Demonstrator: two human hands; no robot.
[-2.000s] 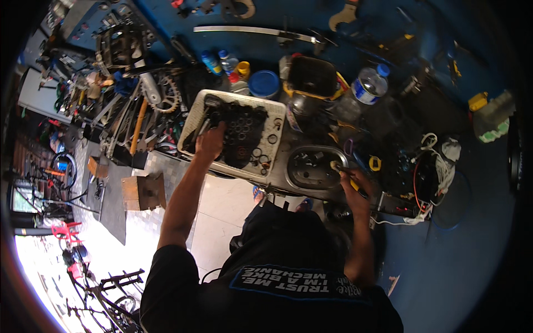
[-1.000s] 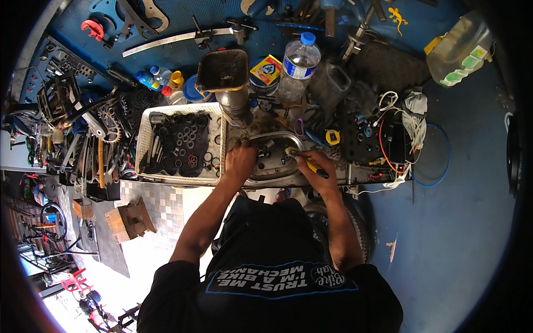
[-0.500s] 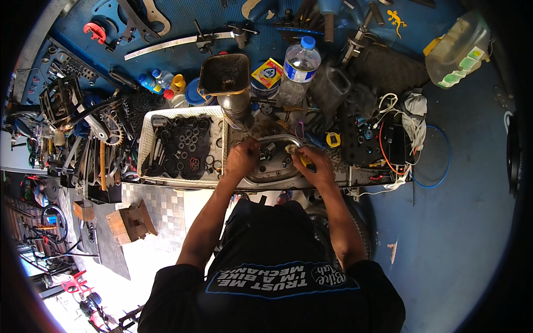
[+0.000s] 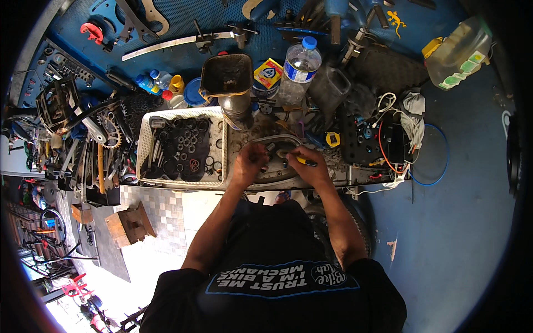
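Both hands are over an oval metal tray (image 4: 280, 184) with a raised rim, near the front edge of the workbench. My right hand (image 4: 312, 169) is closed on a tool with a yellow-and-black handle (image 4: 305, 161). Its working end points left into the tray and is partly hidden by the fingers. My left hand (image 4: 247, 165) hovers at the tray's left side, fingers bent together; whatever they pinch is too small and dark to name. Small metal parts lie in the tray between the hands, mostly covered by them.
Left of the tray stands a cream plastic basket (image 4: 224, 133) of rings and bearings. Behind are a square-mouthed metal container (image 4: 226, 77), a blue-capped bottle (image 4: 300, 72) and a yellow tape measure (image 4: 333, 139). Cables (image 4: 413, 125) lie right; tools (image 4: 100, 144) crowd the far left.
My left hand has shifted slightly right, inward over the tray. The right hand has moved a little left with the tool, bringing the two hands closer together.
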